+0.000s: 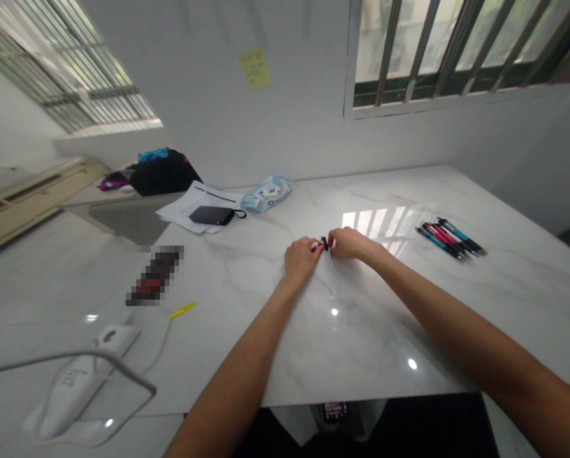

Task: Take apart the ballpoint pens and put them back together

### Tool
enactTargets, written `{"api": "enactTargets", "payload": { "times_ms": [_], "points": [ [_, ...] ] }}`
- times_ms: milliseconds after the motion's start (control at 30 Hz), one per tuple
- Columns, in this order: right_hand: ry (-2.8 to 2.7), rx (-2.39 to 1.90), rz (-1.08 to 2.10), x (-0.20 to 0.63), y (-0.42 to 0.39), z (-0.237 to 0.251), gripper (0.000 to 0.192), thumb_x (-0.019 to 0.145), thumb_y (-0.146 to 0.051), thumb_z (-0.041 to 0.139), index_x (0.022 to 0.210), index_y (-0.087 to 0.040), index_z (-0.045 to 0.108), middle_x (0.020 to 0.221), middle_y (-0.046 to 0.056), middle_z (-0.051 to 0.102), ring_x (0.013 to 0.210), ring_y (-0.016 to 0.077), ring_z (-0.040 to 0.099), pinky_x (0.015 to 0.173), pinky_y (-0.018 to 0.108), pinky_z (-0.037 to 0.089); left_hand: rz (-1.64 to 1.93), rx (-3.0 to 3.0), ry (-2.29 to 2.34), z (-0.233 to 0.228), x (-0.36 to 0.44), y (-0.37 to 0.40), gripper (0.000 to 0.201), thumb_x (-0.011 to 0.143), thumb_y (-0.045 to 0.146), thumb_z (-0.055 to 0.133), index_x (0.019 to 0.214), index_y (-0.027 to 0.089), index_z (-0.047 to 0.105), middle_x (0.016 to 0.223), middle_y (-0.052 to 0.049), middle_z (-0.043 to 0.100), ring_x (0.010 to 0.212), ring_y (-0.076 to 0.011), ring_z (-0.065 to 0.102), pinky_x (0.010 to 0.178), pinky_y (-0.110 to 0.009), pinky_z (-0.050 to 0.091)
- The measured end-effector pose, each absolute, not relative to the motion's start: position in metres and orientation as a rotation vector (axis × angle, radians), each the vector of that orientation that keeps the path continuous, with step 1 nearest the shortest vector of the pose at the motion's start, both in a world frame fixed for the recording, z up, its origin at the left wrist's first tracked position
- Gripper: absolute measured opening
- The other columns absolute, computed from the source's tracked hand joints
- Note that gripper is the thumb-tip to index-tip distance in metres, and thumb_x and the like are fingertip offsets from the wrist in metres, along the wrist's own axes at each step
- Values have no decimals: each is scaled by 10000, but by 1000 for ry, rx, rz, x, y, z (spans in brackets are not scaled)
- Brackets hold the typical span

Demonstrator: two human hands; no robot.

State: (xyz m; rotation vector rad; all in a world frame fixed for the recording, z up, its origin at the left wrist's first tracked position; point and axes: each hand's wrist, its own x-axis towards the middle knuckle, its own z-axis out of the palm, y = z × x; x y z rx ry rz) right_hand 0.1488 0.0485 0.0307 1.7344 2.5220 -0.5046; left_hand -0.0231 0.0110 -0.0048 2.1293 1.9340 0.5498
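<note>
Over the middle of the white marbled table (pixel 247 273), my two hands meet at the fingertips. My left hand (pixel 302 259) is closed, its thumb and fingers pinching a small dark object (pixel 326 243). A bit of white shows by the left fingertips. My right hand (pixel 346 243) is right beside the dark object, fingers curled and pressed together. What the right fingertips hold, if anything, is too small to make out. The object's exact kind cannot be told either.
Several click pens (pixel 450 238) lie side by side at the right. Behind my hands are a blue wipes pack (pixel 267 193), papers (pixel 184 207) and a black pouch-like case (pixel 212 215). A white power strip (pixel 82 381), cable and yellow tag (pixel 182 310) lie at the left.
</note>
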Motion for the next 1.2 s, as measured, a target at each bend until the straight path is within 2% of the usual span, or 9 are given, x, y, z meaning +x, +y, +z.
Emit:
{"api": "enactTargets", "payload": {
  "times_ms": [133,233,367,533,667,767,900,1000,1200],
  "points": [
    [2556,1744,-570,151,50,33,287,946,-164,717,1206,-192,835,1159,138,848,1114,297,799,904,303,560,805,2052,1837,-4,-27,14,217,1018,328,712,1143,245,869,1137,-84,827,1037,-244,741,964,-334,527],
    [2727,1807,-664,149,49,39,255,960,-146,708,1183,-191,824,1089,90,855,1031,239,801,892,278,554,1182,1861,1660,-3,-31,19,296,1073,356,605,1217,218,824,1184,-79,810,1029,-195,720,967,-294,538],
    [3012,1624,-1138,141,43,44,257,925,-100,751,1171,-170,775,1059,53,845,914,157,788,838,236,559,1443,1576,1366,-3,-33,26,515,1127,544,431,1273,182,767,1309,-127,783,1083,-202,716,933,-301,566],
    [3153,1597,-1464,130,37,39,198,944,-189,806,1117,-179,710,1078,54,845,907,158,797,832,259,588,1433,1485,1200,-5,-32,28,701,1045,771,478,1323,187,748,1307,-143,783,1138,-240,739,961,-341,584],
    [2964,1780,-1527,130,38,39,205,966,-138,793,1135,-183,688,952,51,863,806,158,796,789,263,588,1612,1482,1284,-2,-39,31,551,925,642,761,1239,190,784,1164,-107,804,956,-200,749,847,-303,589],
    [2936,1801,-1507,135,40,42,206,942,-125,829,1089,-185,698,944,58,870,795,162,800,765,253,584,1662,1394,1296,0,-44,35,434,865,556,827,1080,179,815,942,-63,801,800,-174,736,790,-303,602],
    [2970,1799,-1432,143,45,45,150,931,-151,847,1043,-185,753,956,57,871,847,169,814,783,245,577,1621,1254,1233,-4,-47,39,413,810,511,884,1025,170,795,964,-57,810,816,-162,758,869,-339,647],
    [2991,1891,-1411,149,52,47,62,983,-214,783,1028,-173,792,913,55,855,813,159,791,773,241,555,1531,1100,1196,-7,-47,38,431,759,464,942,1016,161,775,951,-53,807,845,-154,771,958,-381,658],
    [3032,2102,-1418,156,64,46,231,994,-366,733,1044,-153,808,887,67,826,818,173,746,776,258,535,1310,1042,1092,-9,-38,30,469,675,378,1012,1025,139,813,941,-81,835,886,-177,790,1058,-435,641]
  ]
}}
